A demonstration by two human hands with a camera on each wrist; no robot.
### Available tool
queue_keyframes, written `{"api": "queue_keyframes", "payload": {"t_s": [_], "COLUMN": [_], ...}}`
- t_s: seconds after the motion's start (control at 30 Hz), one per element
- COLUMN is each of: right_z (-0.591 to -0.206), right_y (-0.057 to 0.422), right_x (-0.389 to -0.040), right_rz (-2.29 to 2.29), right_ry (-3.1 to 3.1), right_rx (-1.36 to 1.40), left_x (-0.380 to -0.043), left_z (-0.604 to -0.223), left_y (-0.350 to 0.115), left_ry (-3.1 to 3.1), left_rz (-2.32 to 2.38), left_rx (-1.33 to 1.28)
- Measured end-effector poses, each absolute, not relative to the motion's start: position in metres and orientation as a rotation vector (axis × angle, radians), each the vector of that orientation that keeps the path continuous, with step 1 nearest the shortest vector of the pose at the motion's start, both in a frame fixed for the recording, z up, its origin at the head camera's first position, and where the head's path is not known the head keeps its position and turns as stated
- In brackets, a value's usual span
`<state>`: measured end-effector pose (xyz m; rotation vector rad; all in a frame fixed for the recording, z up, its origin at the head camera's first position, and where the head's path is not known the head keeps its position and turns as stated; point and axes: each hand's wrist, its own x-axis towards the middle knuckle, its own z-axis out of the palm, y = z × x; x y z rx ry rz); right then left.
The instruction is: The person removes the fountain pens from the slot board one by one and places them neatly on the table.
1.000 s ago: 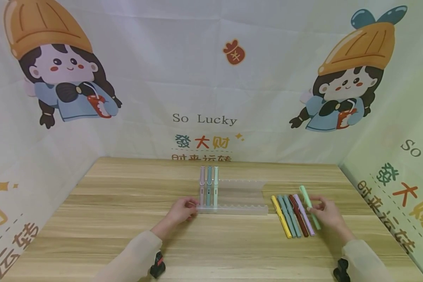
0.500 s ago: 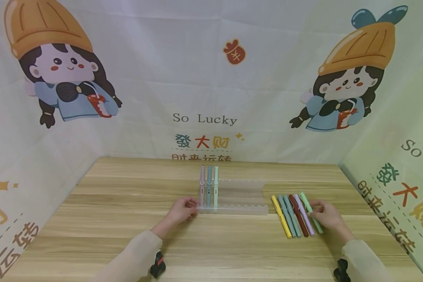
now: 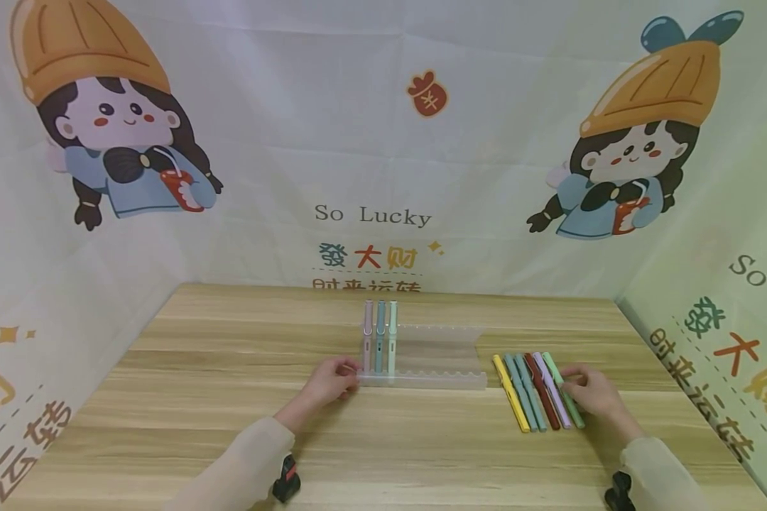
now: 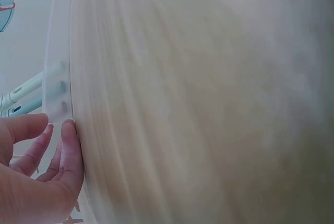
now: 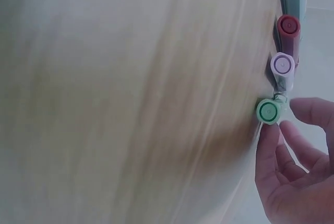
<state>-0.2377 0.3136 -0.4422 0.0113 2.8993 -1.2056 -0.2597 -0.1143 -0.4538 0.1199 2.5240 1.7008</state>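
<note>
Head view: I'm seeing the green pen [image 3: 572,408] lying on the desk [image 3: 383,440] beside the purple pen [image 3: 552,391]. Left wrist: the left hand [image 4: 36,187] is gripping one end of the clear rack [image 4: 57,46]. Right wrist: the right hand [image 5: 302,198] is pinching the green pen.

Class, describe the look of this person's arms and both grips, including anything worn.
The left sleeve and right sleeve are long, plain and cream. The left wrist device and right wrist device are small and black, the left with a red mark. The left grip and right grip are bare, ungloved hands.
</note>
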Motion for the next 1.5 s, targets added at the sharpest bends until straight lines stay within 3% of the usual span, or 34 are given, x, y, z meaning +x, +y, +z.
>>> {"api": "queue_keyframes", "payload": {"t_s": [0.43, 1.5], "right_z": [-0.437, -0.428], "right_y": [0.285, 0.166], "right_x": [-0.246, -0.275], "right_rz": [-1.276, -1.761], "right_ry": [3.111, 2.814], "right_rx": [-0.006, -0.273], "left_x": [-0.261, -0.26], "left_z": [-0.455, -0.454], "left_y": [-0.114, -0.114], "left_ry": [2.525, 2.502], "left_rz": [1.702, 1.733], "left_rx": [0.123, 0.114]}}
